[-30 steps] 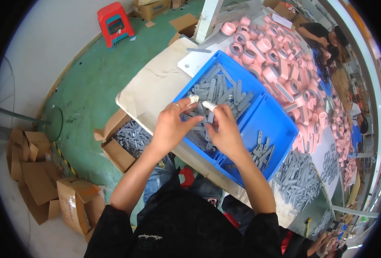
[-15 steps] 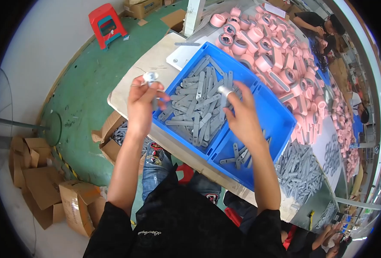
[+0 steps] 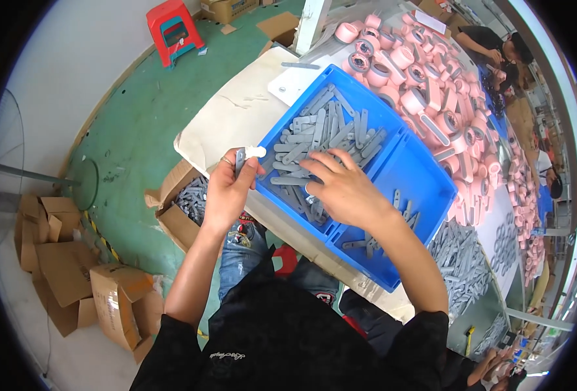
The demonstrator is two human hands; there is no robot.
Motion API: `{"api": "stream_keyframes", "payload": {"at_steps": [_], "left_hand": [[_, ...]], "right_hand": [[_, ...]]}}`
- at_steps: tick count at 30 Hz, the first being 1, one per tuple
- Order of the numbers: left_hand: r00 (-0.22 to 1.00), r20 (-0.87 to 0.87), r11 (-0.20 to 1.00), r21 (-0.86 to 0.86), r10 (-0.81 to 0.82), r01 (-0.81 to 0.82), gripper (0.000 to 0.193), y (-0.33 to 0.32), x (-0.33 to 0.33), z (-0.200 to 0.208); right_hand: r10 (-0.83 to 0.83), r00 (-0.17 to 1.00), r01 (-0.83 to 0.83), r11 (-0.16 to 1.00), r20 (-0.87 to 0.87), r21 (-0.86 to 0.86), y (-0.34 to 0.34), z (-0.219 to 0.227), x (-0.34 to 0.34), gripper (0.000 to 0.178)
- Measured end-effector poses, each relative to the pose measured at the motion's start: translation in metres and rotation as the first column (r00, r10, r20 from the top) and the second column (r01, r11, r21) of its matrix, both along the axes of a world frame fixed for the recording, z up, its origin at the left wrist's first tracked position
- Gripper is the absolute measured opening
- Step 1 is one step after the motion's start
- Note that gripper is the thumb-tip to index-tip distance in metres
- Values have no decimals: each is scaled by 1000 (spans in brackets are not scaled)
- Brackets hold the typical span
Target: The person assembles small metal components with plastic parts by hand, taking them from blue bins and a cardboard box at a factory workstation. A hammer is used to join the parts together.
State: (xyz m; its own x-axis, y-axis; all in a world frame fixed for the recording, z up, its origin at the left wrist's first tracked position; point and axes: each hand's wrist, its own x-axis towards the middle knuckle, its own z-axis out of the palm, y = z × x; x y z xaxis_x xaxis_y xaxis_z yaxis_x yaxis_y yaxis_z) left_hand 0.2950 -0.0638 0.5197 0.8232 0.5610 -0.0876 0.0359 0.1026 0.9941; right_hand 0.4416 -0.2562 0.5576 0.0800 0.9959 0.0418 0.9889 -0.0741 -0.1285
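Observation:
My left hand [image 3: 226, 194] is closed around a flat grey plastic strip [image 3: 239, 161], raised just off the near left rim of the blue divided bin [image 3: 293, 217]. A small white piece [image 3: 256, 152] sticks out beside the strip at my fingertips; whether the two are joined I cannot make out. My right hand [image 3: 347, 191] reaches over the bin's left compartment, fingers apart and bent down onto a heap of similar grey strips [image 3: 319, 127]. Its fingertips touch the heap, and part of the heap is hidden beneath the palm.
The bin's right compartment holds several loose strips [image 3: 370, 242]. Pink and grey round-headed parts [image 3: 425, 91] are piled behind the bin. More grey strips [image 3: 459, 257] lie to its right. An open carton [image 3: 177, 225] stands below left, a red stool [image 3: 173, 32] farther off. Other people work at far right.
My right hand has come down and left onto the strips; the whitish thing at its fingertips no longer shows. My left hand has lowered slightly, its strip and white piece turned.

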Motion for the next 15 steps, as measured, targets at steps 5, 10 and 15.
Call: {"api": "stream_keyframes", "payload": {"at_steps": [5,10,15], "left_hand": [[1000,15,1000,16,-15,15,17,-9,2,3],[981,85,976,-113,-177,186,30,-37,28,2],[968,169,903,-361,-183,234,25,-68,63,4]], "right_hand": [[-113,964,138,987,-239,88,-6,7,15,19],[-257,315,636,772,-914,2,-22,-3,22,17],[-180,-30,666,730,-983,-153,-21,2,10,22]]}}
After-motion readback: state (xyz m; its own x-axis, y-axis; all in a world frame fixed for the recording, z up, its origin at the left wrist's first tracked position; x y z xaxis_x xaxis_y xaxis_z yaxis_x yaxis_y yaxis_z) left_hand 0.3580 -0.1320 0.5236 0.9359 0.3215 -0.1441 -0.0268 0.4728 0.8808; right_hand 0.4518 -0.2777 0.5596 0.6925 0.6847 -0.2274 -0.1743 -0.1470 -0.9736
